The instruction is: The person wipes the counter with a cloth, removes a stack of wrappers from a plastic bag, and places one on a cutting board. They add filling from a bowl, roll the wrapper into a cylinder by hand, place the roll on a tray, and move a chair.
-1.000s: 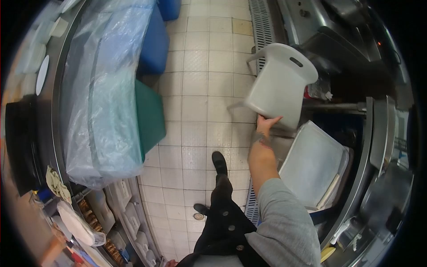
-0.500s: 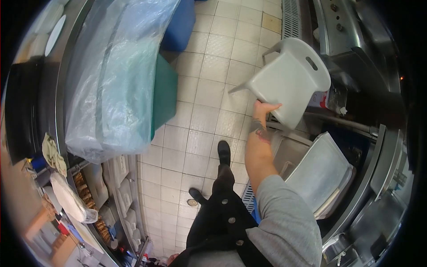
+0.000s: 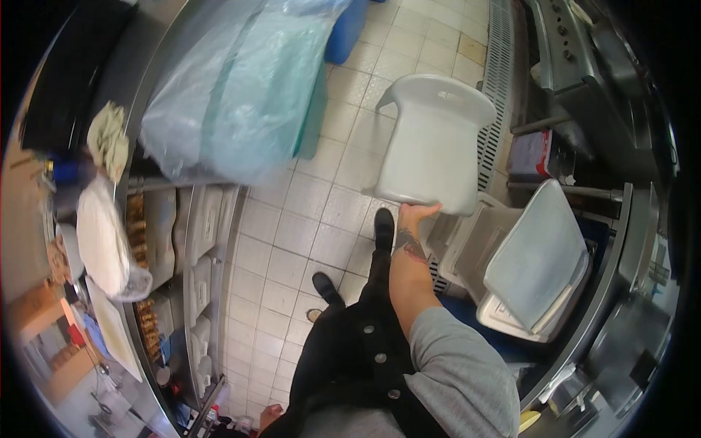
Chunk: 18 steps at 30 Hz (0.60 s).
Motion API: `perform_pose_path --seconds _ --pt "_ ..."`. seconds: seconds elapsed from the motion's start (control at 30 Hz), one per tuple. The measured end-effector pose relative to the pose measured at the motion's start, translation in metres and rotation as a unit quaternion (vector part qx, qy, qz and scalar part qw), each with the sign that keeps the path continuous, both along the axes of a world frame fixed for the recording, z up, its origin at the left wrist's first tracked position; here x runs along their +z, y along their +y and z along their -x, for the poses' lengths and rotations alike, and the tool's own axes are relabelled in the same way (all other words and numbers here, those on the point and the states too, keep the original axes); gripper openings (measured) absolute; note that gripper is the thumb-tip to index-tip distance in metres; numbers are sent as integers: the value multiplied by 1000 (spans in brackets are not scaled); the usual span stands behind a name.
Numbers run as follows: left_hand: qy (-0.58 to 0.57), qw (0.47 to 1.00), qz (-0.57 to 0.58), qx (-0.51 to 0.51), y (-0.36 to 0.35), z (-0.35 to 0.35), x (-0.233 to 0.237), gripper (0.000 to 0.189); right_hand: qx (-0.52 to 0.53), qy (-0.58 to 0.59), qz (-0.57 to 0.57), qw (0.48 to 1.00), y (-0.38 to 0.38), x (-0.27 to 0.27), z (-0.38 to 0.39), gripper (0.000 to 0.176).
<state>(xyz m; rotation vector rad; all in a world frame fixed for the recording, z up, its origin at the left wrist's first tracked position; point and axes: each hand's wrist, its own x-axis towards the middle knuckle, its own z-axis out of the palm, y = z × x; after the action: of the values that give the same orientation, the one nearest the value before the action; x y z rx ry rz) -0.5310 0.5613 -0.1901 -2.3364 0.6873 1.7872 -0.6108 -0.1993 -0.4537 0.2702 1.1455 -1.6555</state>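
My right hand grips the front edge of a pale plastic chair, the thumb lying over the seat and the fingers hidden beneath. The chair has a curved low back with a slot in it, and it points away from me. Only a bit of my left hand shows beside my black apron, at the bottom of the head view. Its fingers are too small and blurred to read. Close to the right of my right arm are stacked plastic tubs and a leaning translucent lid.
A plastic-covered green bin stands on the left, with a blue bin behind it. Steel shelves hold white containers and a wrapped bundle. A floor drain grate runs past the stove. White tiles cover the floor.
The chair has turned and come left and nearer to me, with my right hand still gripping its front edge. More of the tubs now shows. My view has shifted too.
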Motion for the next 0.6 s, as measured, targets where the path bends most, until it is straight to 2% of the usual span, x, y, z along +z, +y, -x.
perform_pose_path --seconds 0.03,0.07,0.1,0.13,0.17,0.2,0.23,0.3,0.37,0.43,0.5,0.6 --pt "27 971 15 237 47 2 -14 19 11 9 5 1000 21 0 3 78" --pt "53 885 27 461 95 3 -24 18 24 19 8 1000 42 0 7 78" --pt "63 954 63 287 100 -13 -9 24 33 20 7 999 61 -2 12 78" --pt "68 988 95 105 97 -34 3 33 46 20 5 999 80 -7 15 78" --pt "32 958 16 286 105 -33 5 27 61 18 1 998 99 -10 14 79" --pt "-4 888 -65 455 116 -28 12 24 75 17 -3 997 121 -12 14 79" --pt "-5 778 -74 624 131 -21 10 26 90 23 -2 996 142 -12 14 79" --pt "-85 828 -133 538 108 -8 31 24 116 26 4 993 177 -6 9 79" --pt "-88 816 -127 558 113 15 36 23 147 17 -50 988 217 4 6 78" --pt "-93 803 -120 576 138 46 33 23 171 11 -58 983 254 11 -1 78" --pt "-44 877 76 472 176 91 19 23 185 22 -98 978 289 13 -8 78" --pt "-13 906 59 420 202 149 15 29 223 36 -101 969 341 -12 -10 80"
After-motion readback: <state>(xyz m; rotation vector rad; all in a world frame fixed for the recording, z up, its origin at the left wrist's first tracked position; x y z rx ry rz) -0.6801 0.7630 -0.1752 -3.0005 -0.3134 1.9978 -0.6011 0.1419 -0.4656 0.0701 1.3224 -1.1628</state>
